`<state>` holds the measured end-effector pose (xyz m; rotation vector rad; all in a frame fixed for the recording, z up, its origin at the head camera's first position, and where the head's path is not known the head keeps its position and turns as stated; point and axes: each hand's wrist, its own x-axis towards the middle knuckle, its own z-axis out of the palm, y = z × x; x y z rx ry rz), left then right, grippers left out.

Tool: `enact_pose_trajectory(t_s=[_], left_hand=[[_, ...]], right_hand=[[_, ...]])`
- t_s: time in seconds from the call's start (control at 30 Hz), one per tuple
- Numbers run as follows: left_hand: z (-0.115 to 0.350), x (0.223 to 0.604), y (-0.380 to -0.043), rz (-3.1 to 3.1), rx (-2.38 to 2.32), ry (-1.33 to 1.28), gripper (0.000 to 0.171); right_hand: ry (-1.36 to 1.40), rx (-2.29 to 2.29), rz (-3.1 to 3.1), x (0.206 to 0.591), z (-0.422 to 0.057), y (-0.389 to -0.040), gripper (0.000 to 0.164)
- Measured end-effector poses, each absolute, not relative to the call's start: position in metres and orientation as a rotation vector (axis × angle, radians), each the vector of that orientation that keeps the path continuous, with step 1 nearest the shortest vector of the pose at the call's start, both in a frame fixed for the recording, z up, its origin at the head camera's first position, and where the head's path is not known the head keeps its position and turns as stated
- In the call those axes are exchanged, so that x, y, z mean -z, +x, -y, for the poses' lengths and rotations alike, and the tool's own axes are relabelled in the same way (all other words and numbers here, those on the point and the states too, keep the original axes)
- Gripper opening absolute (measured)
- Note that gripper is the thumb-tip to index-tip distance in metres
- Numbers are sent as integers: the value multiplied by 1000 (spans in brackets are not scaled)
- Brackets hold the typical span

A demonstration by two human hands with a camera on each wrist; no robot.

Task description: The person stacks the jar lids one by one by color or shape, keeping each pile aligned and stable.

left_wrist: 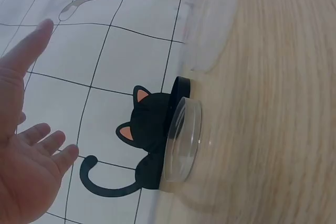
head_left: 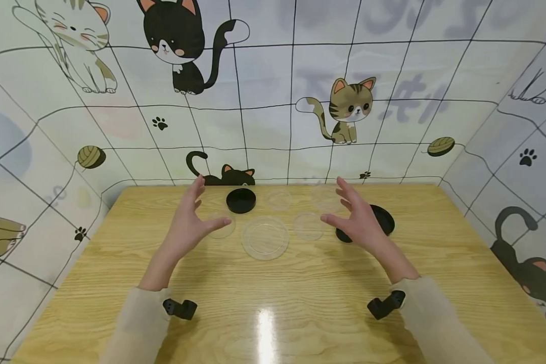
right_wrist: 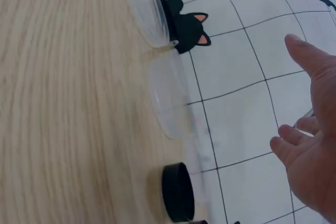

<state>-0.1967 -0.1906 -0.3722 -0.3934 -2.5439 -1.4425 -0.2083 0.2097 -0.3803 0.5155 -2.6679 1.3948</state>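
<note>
My left hand (head_left: 188, 225) hovers over the left of the table, fingers spread and thumb pointing inward, holding nothing. Its thumb overlaps a small clear round lid (head_left: 223, 232) in the head view. Mirroring it, my right hand (head_left: 359, 220) is raised on the other side with nothing in its grasp. Partly hidden behind that hand are a black round lid (head_left: 384, 220) and a second black lid (head_left: 342, 236). A clear round lid (head_left: 308, 226) lies by the right thumb. Between the hands rests a larger clear lid (head_left: 265, 238).
Farther back are a black round lid (head_left: 241, 201) and two faint clear discs, one near the middle (head_left: 279, 200) and another toward the right (head_left: 324, 199). A cat-patterned cloth (head_left: 264, 126) rises behind the wooden table (head_left: 236, 313) and along its sides.
</note>
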Motion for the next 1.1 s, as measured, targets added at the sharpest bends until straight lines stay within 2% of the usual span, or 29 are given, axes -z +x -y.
enact_pose_trajectory(t_s=[0.6,0.73,1.1], left_hand=[[186,412,-191,2418,2077,-449,111],[184,418,-190,2421,2114,-466,107],[169,427,-190,2499,2139,-426,101]], right_hand=[[628,-1781,2700,420,-157,-214,109],[632,-1870,2699,422,-151,-214,113],[688,-1881,2750,428,-137,-212,111]])
